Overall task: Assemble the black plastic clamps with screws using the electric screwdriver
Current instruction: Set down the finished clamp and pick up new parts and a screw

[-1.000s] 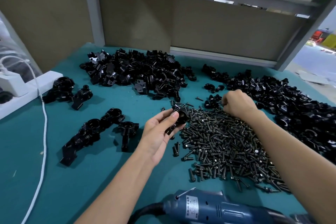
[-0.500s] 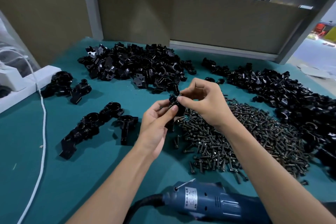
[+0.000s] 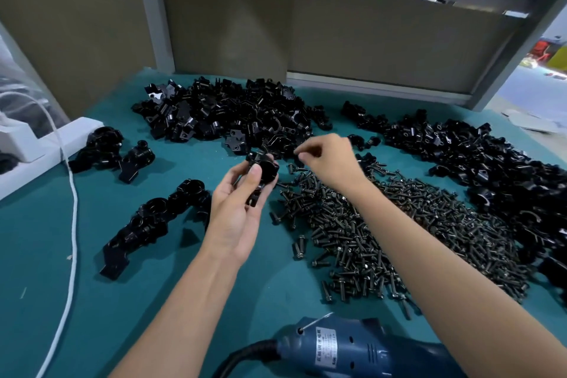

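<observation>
My left hand (image 3: 236, 212) is raised over the teal table (image 3: 61, 255) and grips a black plastic clamp (image 3: 264, 173) between thumb and fingers. My right hand (image 3: 329, 163) hovers just right of the clamp, a short gap away, fingertips pinched on what looks like a small dark screw (image 3: 297, 153). A wide pile of dark screws (image 3: 399, 224) lies under my right forearm. The blue electric screwdriver (image 3: 352, 350) lies at the near edge with nothing holding it.
Loose clamp halves are heaped at the back (image 3: 230, 120) and along the right (image 3: 475, 163). Joined clamps lie in groups at the left (image 3: 159, 218) and far left (image 3: 113, 150). A white power strip (image 3: 30, 147) and white cable (image 3: 73, 209) run along the left side.
My right hand left the screw pile, came to the clamp in my left hand, then drew back a little to the right. My left hand lifted the clamp slightly.
</observation>
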The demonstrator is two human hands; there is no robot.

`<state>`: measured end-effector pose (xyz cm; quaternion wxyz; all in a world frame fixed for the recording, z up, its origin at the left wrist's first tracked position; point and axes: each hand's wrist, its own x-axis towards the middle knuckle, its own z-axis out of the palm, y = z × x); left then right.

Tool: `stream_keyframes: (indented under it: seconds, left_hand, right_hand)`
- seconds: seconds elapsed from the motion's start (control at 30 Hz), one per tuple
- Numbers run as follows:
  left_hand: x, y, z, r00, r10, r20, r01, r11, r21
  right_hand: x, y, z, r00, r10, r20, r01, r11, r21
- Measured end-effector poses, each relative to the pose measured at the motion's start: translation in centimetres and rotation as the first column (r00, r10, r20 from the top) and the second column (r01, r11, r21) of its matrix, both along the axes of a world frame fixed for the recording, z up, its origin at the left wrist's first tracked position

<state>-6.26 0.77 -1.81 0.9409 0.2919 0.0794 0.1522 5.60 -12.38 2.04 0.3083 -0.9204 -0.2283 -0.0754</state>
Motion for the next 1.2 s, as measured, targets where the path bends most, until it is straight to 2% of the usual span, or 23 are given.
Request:
stream_keyframes:
  seconds: [0.13, 0.23, 0.53, 0.67, 0.77, 0.93, 1.07, 1.2]
  left_hand:
    - [-0.1, 0.0, 0.1, 0.999, -0.040, 0.036, 0.042, 0.997, -0.068]
    - [-0.1, 0.2, 0.3, 0.999, -0.035, 0.039, 0.038, 0.996, -0.076]
    - [-0.2, 1.0, 0.7, 0.999, 0.009, 0.036, -0.005, 0.994, -0.105]
    - [-0.2, 1.1, 0.8, 0.999, 0.017, 0.034, -0.013, 0.994, -0.112]
    - [-0.2, 0.9, 0.9, 0.999, 0.006, 0.038, -0.002, 0.994, -0.107]
    - [-0.1, 0.8, 0.9, 0.999, 0.005, 0.034, -0.001, 0.993, -0.119]
    - [-0.1, 1.0, 0.7, 0.999, -0.006, 0.048, 0.011, 0.994, -0.111]
    - [0.0, 0.9, 0.5, 0.998, -0.015, 0.057, 0.020, 0.996, -0.088]
  right_hand:
    - [1.2, 2.2, -1.6, 0.999, -0.019, -0.033, 0.009, 0.965, -0.263]
    - [1.6, 2.9, -1.9, 0.999, -0.031, -0.020, 0.022, 0.940, -0.341]
    - [1.5, 2.1, -0.3, 0.996, 0.004, -0.094, -0.043, 0.908, -0.416]
    - [1.0, 1.8, 0.1, 0.989, 0.108, -0.097, -0.137, 0.917, -0.375]
    - [0.5, 1.7, -0.1, 0.979, 0.146, -0.141, -0.196, 0.866, -0.460]
    - [0.0, 1.5, -0.3, 0.983, 0.149, -0.110, -0.185, 0.848, -0.497]
    - [-0.6, 1.5, -0.4, 0.983, 0.168, -0.071, -0.182, 0.890, -0.419]
    - [-0.9, 2.0, -0.5, 0.985, 0.143, -0.101, -0.174, 0.866, -0.469]
